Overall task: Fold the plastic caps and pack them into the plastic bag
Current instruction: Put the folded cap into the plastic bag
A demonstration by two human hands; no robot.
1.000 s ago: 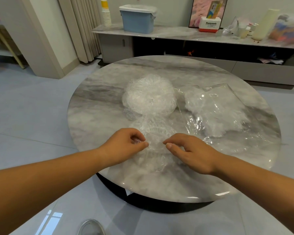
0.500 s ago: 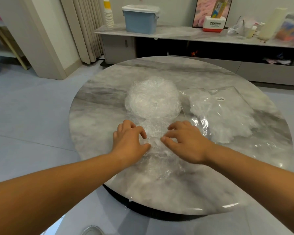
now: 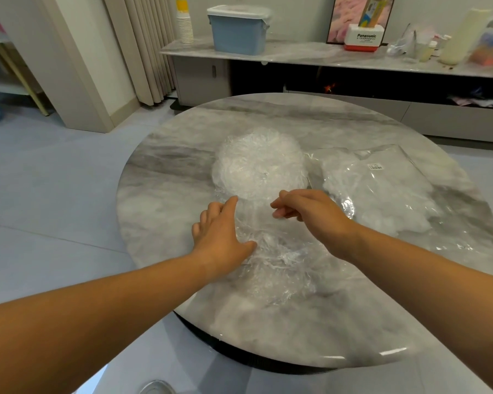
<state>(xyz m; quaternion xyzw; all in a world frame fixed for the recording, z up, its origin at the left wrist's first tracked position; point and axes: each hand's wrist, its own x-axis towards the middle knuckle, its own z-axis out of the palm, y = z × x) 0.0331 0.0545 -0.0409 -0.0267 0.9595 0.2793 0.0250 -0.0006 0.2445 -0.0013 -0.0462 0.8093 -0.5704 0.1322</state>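
A thin clear plastic cap point(image 3: 279, 260) lies flattened on the round marble table point(image 3: 165, 177), near its front. My left hand point(image 3: 219, 231) presses on the cap's left side with straight fingers pointing away from me. My right hand point(image 3: 308, 211) hovers over the cap's far edge with fingers curled, pinching a bit of the film. Just behind the hands sits a heap of crumpled clear caps point(image 3: 259, 163). A clear plastic bag point(image 3: 382, 189) holding white folded caps lies at the right of the table.
A low marble-topped cabinet point(image 3: 310, 52) runs along the far wall with a blue lidded bin point(image 3: 239, 29), stacked paper cups point(image 3: 184, 19), a red and white box point(image 3: 365, 38) and bottles. Grey floor surrounds the table; a shoe tip point(image 3: 157, 388) shows below.
Both hands moved away from me along the cap toward the heap. My left hand went from curled fingers to flat, and the right hand lifted while pinching the film.
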